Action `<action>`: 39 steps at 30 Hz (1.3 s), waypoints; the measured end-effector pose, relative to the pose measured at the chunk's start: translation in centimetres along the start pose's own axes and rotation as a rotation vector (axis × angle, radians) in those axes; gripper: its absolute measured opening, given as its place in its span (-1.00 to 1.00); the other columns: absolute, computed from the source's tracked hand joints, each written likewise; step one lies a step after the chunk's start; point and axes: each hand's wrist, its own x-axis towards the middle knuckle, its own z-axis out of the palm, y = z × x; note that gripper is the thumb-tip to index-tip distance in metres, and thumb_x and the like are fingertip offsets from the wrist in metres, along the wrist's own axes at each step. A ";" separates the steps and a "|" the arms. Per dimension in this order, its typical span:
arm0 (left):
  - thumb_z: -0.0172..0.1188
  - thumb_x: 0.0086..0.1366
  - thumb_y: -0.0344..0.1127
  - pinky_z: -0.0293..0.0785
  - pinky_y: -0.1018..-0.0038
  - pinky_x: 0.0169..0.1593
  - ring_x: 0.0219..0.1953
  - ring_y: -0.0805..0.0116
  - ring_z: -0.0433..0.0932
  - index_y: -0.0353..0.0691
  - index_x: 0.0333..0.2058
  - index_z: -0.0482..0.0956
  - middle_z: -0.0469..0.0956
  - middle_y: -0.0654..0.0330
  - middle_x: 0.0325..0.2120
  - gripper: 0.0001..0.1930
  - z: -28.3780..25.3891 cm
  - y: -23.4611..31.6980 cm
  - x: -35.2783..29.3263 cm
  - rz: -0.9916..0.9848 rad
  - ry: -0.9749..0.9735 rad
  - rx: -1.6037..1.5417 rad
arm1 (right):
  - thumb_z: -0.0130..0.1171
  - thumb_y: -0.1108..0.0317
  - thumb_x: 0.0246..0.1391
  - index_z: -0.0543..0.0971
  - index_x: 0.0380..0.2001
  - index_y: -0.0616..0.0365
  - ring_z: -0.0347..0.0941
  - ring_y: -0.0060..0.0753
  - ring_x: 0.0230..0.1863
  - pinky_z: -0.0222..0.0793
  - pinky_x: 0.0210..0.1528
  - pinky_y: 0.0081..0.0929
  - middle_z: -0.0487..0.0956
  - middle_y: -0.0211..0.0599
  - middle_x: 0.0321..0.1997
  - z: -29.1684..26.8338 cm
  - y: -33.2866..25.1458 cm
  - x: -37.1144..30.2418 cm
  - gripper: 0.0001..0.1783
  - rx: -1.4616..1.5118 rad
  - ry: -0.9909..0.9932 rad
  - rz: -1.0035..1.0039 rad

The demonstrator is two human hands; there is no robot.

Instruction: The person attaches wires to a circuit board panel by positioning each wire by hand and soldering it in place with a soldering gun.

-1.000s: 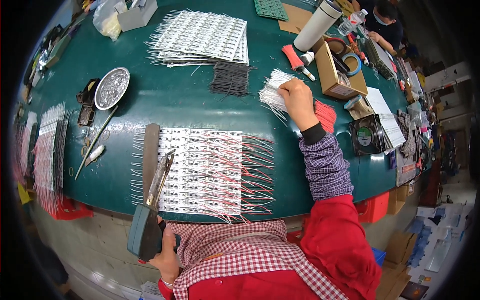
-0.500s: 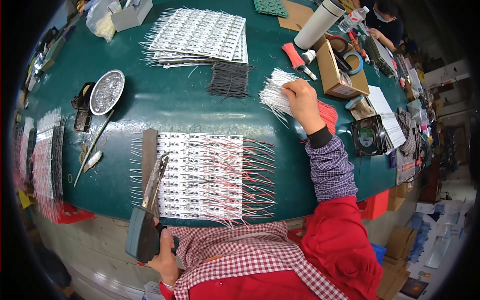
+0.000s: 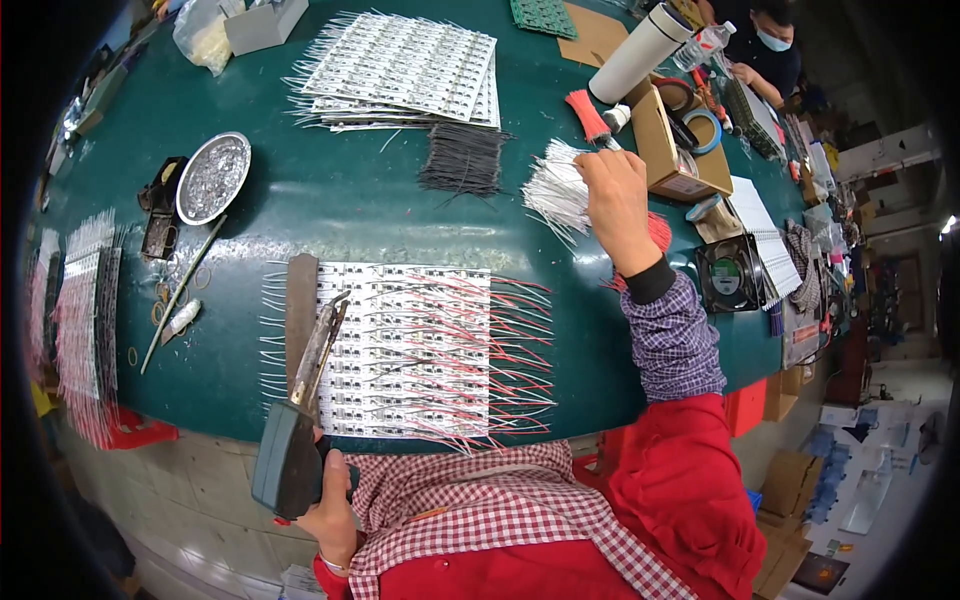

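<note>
My left hand is closed round the handle of a green soldering gun. Its metal tip leans over a white circuit board panel. Red, black and white wires lie across that panel and stick out past its right edge; white ones fringe its left side. A dark flat bar rests along the panel's left part. Farther off to the right, my right hand pinches at the upper end of a bundle of white wires; its fingertips are partly hidden. Red wires lie beneath that wrist.
Black wires lie before stacked wired panels. A metal bowl and thin stick are at left. On the right stand a cardboard box, a white flask and a fan. Another person sits beyond.
My right hand has shifted slightly away from me and to the right, toward the bundle's upper end. The soldering gun's tip has risen a little over the panel.
</note>
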 end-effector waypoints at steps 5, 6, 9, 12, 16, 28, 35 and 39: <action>0.18 0.21 -0.61 0.25 0.58 -0.51 -0.56 0.56 0.36 -0.49 0.00 0.49 0.56 0.08 -0.23 -0.65 -0.4 -0.4 0.1 -0.009 0.006 -0.013 | 0.02 0.60 -0.01 0.54 -0.26 0.18 0.48 -0.09 -0.25 0.37 -0.20 -0.19 0.45 -0.17 -0.35 -1.1 -1.6 0.9 -0.78 0.156 -0.185 0.034; 0.18 0.21 -0.61 0.25 0.58 -0.51 -0.56 0.56 0.35 -0.50 0.00 0.49 0.56 0.09 -0.25 -0.65 -0.3 -0.4 0.0 0.000 0.018 -0.030 | 0.02 0.60 -0.01 0.54 -0.26 0.18 0.48 -0.09 -0.25 0.37 -0.20 -0.19 0.45 -0.17 -0.35 -0.9 -1.5 1.0 -0.78 0.154 -0.184 0.029; 0.18 0.22 -0.61 0.25 0.59 -0.51 -0.56 0.56 0.36 -0.50 0.00 0.49 0.57 0.08 -0.22 -0.66 -1.4 -1.8 0.0 0.093 -0.003 -0.037 | 0.01 0.59 0.05 0.52 -0.20 0.22 0.46 0.02 -0.23 0.38 -0.22 -0.12 0.42 -0.09 -0.34 -0.1 -0.8 0.5 -0.77 0.260 -0.244 0.089; 0.18 0.22 -0.61 0.24 0.58 -0.51 -0.55 0.56 0.36 -0.48 0.00 0.49 0.58 0.06 -0.17 -0.65 -1.4 -0.4 -0.4 -0.003 0.044 -0.069 | 0.11 0.47 0.20 0.56 -0.17 0.27 0.43 0.06 -0.25 0.34 -0.21 -0.16 0.42 -0.02 -0.31 0.4 -0.8 -0.4 -0.84 0.310 -0.241 0.118; 0.19 0.22 -0.61 0.24 0.58 -0.50 -0.54 0.57 0.36 -0.47 0.01 0.49 0.58 0.05 -0.11 -0.65 -2.0 -0.4 -0.3 -0.036 0.031 -0.050 | 0.14 0.54 0.15 0.56 -0.10 0.28 0.40 0.08 -0.29 0.34 -0.20 -0.14 0.41 -0.02 -0.29 -0.1 -1.9 -1.2 -0.76 0.382 -0.248 0.084; 0.22 0.26 -0.59 0.43 0.40 0.11 0.07 0.23 0.51 -0.48 0.09 0.47 0.54 -0.01 0.03 -0.60 -3.9 -3.1 -0.2 0.034 -0.085 -0.075 | 0.12 0.44 -0.07 0.54 -0.47 0.06 0.46 -0.27 -0.30 0.29 -0.23 -0.36 0.48 -0.34 -0.44 -1.6 -6.4 1.6 -0.95 -0.118 -0.427 -0.437; 0.25 0.21 -0.59 0.35 0.49 -0.21 -0.25 0.41 0.47 -0.46 0.05 0.49 0.56 0.03 -0.05 -0.60 -4.6 -3.4 -0.3 0.091 -0.051 -0.062 | 0.21 0.36 -0.15 0.58 -0.59 -0.01 0.47 -0.41 -0.37 0.24 -0.25 -0.42 0.51 -0.48 -0.55 -0.4 -8.9 2.4 -0.97 -0.420 -0.480 -0.628; 0.30 0.21 -0.58 0.47 0.39 0.07 0.03 0.23 0.55 -0.47 0.10 0.45 0.54 -0.04 0.03 -0.53 -4.9 -3.1 -0.5 0.019 -0.090 -0.111 | 0.24 0.32 -0.16 0.65 -0.63 -0.11 0.49 -0.42 -0.36 0.22 -0.28 -0.45 0.56 -0.54 -0.54 -0.6 -10.7 3.5 -0.94 -0.480 -0.615 -0.748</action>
